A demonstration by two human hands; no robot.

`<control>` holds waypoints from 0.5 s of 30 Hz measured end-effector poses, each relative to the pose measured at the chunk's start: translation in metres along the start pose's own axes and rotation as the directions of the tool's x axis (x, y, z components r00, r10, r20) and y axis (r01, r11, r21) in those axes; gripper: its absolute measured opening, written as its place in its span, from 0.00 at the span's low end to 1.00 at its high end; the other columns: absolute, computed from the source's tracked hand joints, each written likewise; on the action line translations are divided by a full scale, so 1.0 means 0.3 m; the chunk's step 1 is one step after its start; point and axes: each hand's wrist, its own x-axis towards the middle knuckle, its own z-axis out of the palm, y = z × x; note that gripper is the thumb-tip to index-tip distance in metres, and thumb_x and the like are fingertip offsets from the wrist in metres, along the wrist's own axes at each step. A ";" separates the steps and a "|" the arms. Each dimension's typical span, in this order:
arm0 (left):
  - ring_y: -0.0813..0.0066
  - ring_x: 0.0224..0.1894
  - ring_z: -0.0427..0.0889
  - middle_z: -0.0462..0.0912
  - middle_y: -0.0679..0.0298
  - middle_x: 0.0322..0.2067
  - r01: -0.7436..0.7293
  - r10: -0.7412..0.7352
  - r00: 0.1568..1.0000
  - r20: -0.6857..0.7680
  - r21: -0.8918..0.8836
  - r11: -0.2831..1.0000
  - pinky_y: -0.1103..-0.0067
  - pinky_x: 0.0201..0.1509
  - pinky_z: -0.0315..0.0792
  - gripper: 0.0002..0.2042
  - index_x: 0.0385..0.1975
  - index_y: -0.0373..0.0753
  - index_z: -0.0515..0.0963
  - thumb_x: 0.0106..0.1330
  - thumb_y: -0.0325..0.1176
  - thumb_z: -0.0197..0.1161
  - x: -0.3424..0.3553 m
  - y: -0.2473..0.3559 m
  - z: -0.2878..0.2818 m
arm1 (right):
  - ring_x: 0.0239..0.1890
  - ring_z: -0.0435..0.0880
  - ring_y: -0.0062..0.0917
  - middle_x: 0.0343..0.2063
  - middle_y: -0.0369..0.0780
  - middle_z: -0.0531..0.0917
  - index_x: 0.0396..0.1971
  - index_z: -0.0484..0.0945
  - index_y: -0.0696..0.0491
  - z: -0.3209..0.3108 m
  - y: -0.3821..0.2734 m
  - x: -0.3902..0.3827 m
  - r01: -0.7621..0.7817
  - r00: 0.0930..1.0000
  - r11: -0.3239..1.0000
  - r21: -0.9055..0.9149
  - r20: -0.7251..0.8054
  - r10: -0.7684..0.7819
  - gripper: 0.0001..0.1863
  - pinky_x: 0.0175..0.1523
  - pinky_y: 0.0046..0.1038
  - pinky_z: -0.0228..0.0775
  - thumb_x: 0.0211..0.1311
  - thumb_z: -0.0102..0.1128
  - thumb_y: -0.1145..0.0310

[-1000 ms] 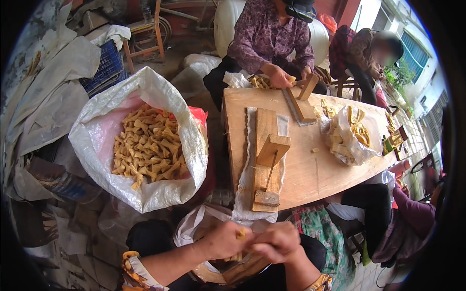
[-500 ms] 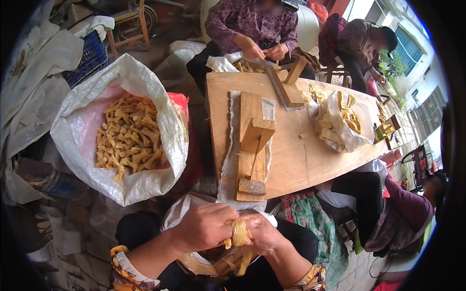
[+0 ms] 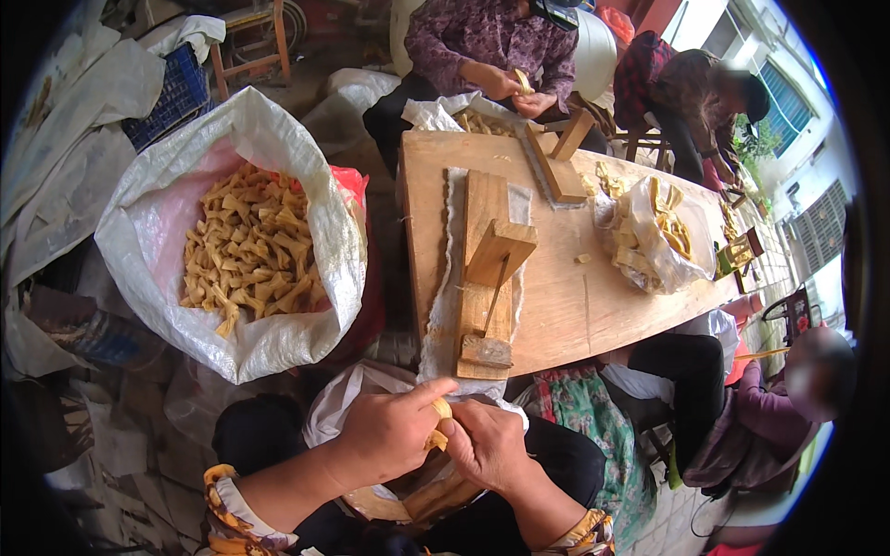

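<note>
Over my lap, both hands are closed on a small yellowish-tan knotted strip [image 3: 437, 439]. My left hand [image 3: 394, 433] grips it from the left, its index finger stretched out across the top. From the other side my right hand [image 3: 489, 448] pinches it, thumb pressed against the strip. Much of the strip is hidden by the fingers. Below my hands a white sack [image 3: 328, 408] lies open between my knees, with more tan pieces partly visible inside. A large white woven sack [image 3: 139, 269] at the left holds many similar knotted pieces [image 3: 246, 250].
A wooden table [image 3: 575, 320] stands ahead, bearing a wooden block stand with a metal rod [image 3: 491, 250], a second wooden stand [image 3: 556, 176] and a clear plastic bag of tan strips [image 3: 640, 236]. Co-workers sit across and to the right. A blue crate [image 3: 176, 97] is far left.
My left index finger has extended over the strip, and my right hand has turned, its back now more visible. The wrapped strip shows less. The person across has raised a tan piece.
</note>
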 end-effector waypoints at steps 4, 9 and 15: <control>0.70 0.30 0.84 0.82 0.64 0.44 -0.128 0.126 0.990 -0.067 -0.019 0.992 0.77 0.30 0.77 0.03 0.28 0.35 0.78 0.55 0.25 0.61 0.001 -0.012 0.008 | 0.18 0.78 0.31 0.19 0.43 0.78 0.30 0.78 0.57 0.011 0.018 -0.018 -0.320 0.943 0.941 0.106 0.131 0.306 0.16 0.23 0.29 0.66 0.65 0.57 0.58; 0.67 0.33 0.83 0.82 0.50 0.37 -0.088 -0.076 0.971 -0.227 -0.633 0.770 0.76 0.36 0.78 0.04 0.28 0.27 0.79 0.59 0.22 0.61 0.022 -0.014 -0.105 | 0.20 0.61 0.11 0.20 0.29 0.72 0.27 0.77 0.55 -0.039 -0.006 -0.022 -0.701 0.712 0.317 0.639 0.610 0.347 0.27 0.26 0.16 0.51 0.70 0.46 0.44; 0.77 0.33 0.81 0.83 0.57 0.33 0.004 -0.204 0.950 -0.236 -0.646 0.763 0.82 0.37 0.75 0.06 0.35 0.31 0.80 0.61 0.25 0.66 0.025 -0.053 -0.095 | 0.18 0.56 0.12 0.18 0.30 0.68 0.26 0.75 0.55 -0.004 0.044 -0.046 -0.654 0.744 0.131 0.745 0.605 0.283 0.28 0.24 0.17 0.46 0.71 0.43 0.45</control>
